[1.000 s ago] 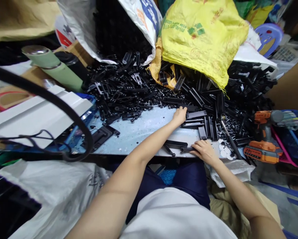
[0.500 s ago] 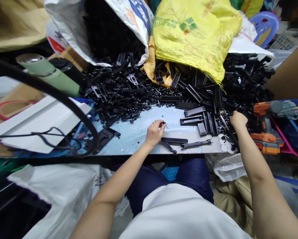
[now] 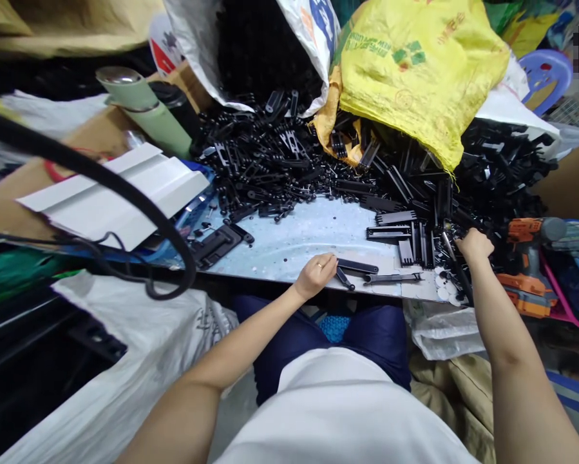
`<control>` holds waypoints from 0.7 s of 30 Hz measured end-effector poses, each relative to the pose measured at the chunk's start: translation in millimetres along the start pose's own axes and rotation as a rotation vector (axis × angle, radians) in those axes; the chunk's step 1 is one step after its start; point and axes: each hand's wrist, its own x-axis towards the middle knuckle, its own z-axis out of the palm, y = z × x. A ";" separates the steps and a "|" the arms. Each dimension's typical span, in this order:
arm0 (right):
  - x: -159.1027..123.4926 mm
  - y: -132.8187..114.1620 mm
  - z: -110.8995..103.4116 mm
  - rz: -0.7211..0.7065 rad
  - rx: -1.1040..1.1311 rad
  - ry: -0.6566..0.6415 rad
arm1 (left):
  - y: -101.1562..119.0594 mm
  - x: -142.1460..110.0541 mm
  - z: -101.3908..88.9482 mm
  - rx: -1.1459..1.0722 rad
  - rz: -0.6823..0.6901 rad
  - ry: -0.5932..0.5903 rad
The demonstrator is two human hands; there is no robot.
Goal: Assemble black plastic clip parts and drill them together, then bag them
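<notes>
My left hand is closed at the table's front edge, its fingertips against the left end of a pair of black plastic bars. The long bar lies nearly level, and the short arm slants from the same end. What the fingers pinch is hidden. To the right, my right hand is closed with its fingertips down among small black parts; what they hold cannot be made out. Beside it leans a thin dark tool with a metal shaft. A black forked bar lies between the hands.
Black plastic parts heap along the back, below a white sack and a yellow sack. An orange cordless drill stands at right. Black channel pieces and white discs lie nearby. A black cable arches at left.
The left hand has come down towards me, from above the table to the bars' end; the small dark piece in its fingers is now hidden. The right hand stays at the parts. The view has shifted.
</notes>
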 end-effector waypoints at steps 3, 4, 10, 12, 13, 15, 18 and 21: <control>-4.2 -7.1 -5.5 0.075 0.005 0.009 | 5.5 -3.8 -2.7 0.002 -0.045 -0.060; -5.3 -10.1 -9.1 0.091 0.011 0.003 | 7.7 -4.1 -2.8 0.002 -0.076 -0.055; -20.1 -21.6 -47.7 0.103 0.142 0.058 | 17.9 -2.1 6.4 0.077 -0.161 -0.005; -39.8 -26.6 -57.5 -0.095 0.333 0.203 | 18.4 -2.7 8.7 0.070 -0.160 -0.009; -53.9 -31.1 -59.7 -0.237 0.449 0.241 | 18.2 -3.4 9.2 0.057 -0.159 -0.007; -88.2 -44.9 -58.1 -0.549 0.666 0.216 | 17.5 -4.7 9.0 0.030 -0.154 0.009; -137.4 -71.0 -45.6 -0.915 0.844 0.101 | 17.0 -5.8 7.5 0.030 -0.154 0.026; -162.1 -86.2 -31.8 -1.062 0.888 0.092 | 17.6 -5.8 6.4 0.042 -0.155 0.015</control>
